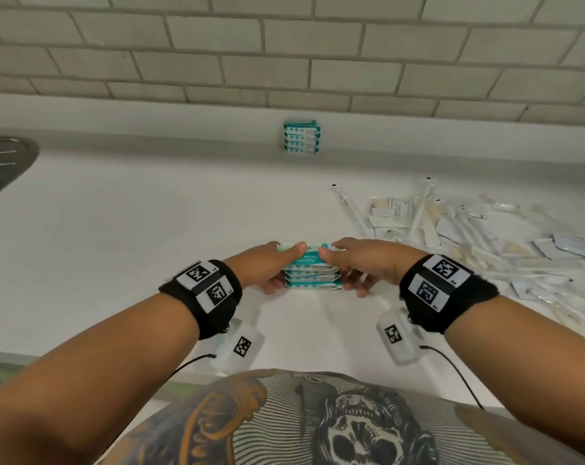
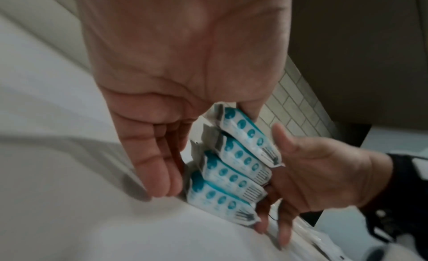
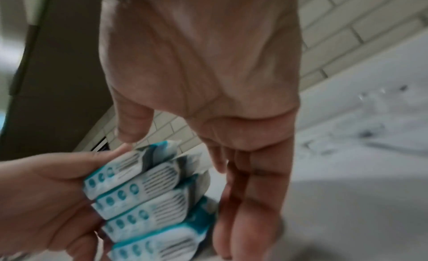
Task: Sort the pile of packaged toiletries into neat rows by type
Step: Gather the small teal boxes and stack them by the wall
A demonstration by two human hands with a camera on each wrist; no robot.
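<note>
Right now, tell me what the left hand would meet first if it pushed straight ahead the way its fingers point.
Probably the white countertop: the left hand points forward and down beside the stack of teal-and-white wipes packs it holds; farther on stands another teal stack, though depth is unclear.

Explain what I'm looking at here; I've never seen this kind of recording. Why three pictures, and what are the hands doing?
No machine here: a person wears three cameras, one on the head looking down, one on each wrist looking along the palm. The black bands with square codes hold the wrist cameras. On the white counter, the left hand and right hand squeeze a stack of four teal wipes packs between them, thumbs on top. The wrist views show the same stack from either side. A second stack of teal packs stands by the tiled wall. To the right lies an unsorted pile of clear-wrapped toiletries.
</note>
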